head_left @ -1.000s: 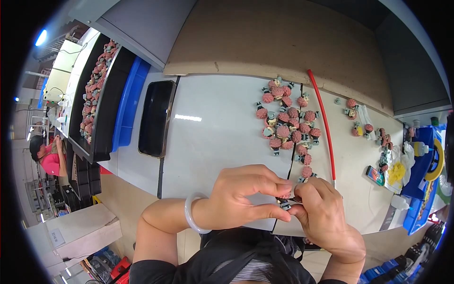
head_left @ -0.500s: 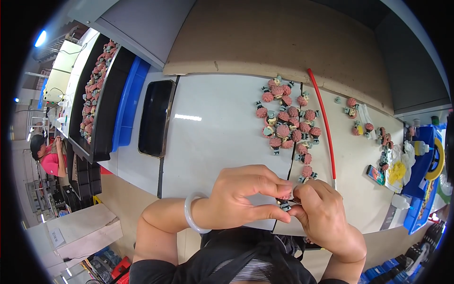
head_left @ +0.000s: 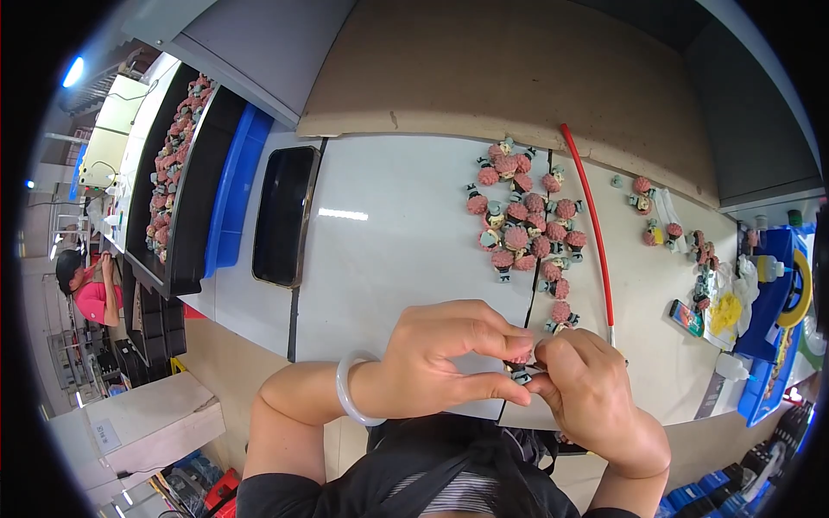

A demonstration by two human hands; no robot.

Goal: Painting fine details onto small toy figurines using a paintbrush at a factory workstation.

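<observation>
The left hand (head_left: 440, 358) pinches a pink-and-teal figurine (head_left: 520, 375) between thumb and finger; at its 3 o'clock the right hand (head_left: 591, 384) bunches its fingertips, holding what I cannot tell. Seemingly fine two-handed work, next calling for a steady pinch. Other figurines (head_left: 515, 238) lie at 12 o'clock, a red rod (head_left: 593, 224) at 1.

Left hand (head_left: 449, 358) pinching figurine (head_left: 519, 371), right hand (head_left: 591, 393) curled close beside. Beyond: pink-topped figurines (head_left: 516, 237) clustered on table (head_left: 389, 259), red rod (head_left: 592, 223) just right. Phone (head_left: 285, 216) at left; black tray (head_left: 192, 237) of more figurines (head_left: 177, 147) farther left.
</observation>
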